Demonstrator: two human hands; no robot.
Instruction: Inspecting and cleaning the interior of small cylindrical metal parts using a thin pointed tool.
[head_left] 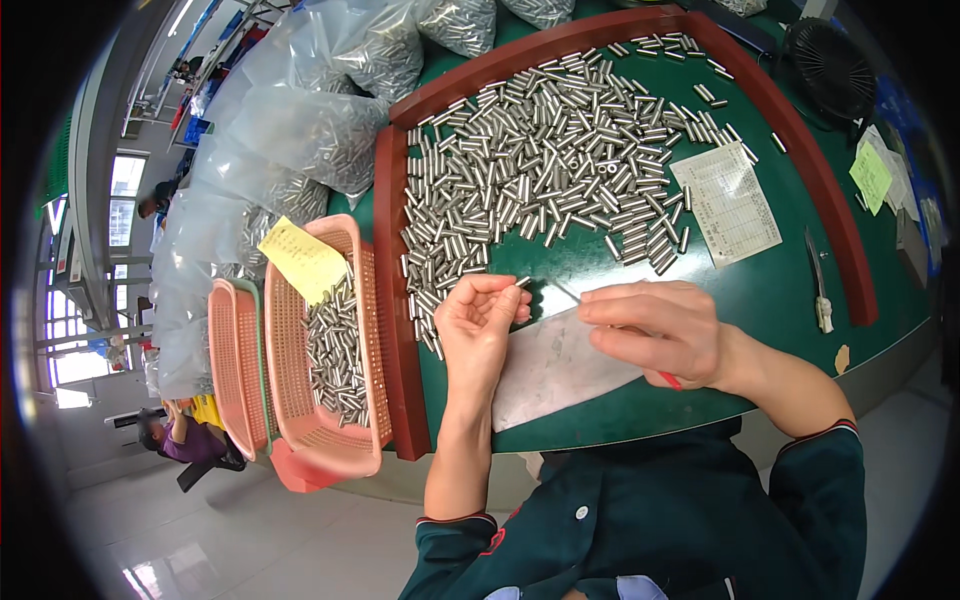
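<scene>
My left hand [475, 325] pinches a small metal cylinder [523, 282] between thumb and fingertips. Closed around a thin, red-ended metal tool [566, 291], my right hand [660, 325] is just to the right of it. The tool's slim shaft points towards the cylinder, with a gap between the two. Below both hands lies a pale grey sheet [560, 375] on the green table [570, 262]. A large spread of loose metal cylinders [545, 150] covers the table beyond my hands; a few standing on end look hollow.
Dark red wooden rails [395, 290] border the work area. To the left are pink baskets [370, 350], one holding cylinders and a yellow note [303, 258], and filled clear bags [375, 50]. A written paper [728, 205], tweezers-like tool [818, 280] and black fan [828, 65] are right.
</scene>
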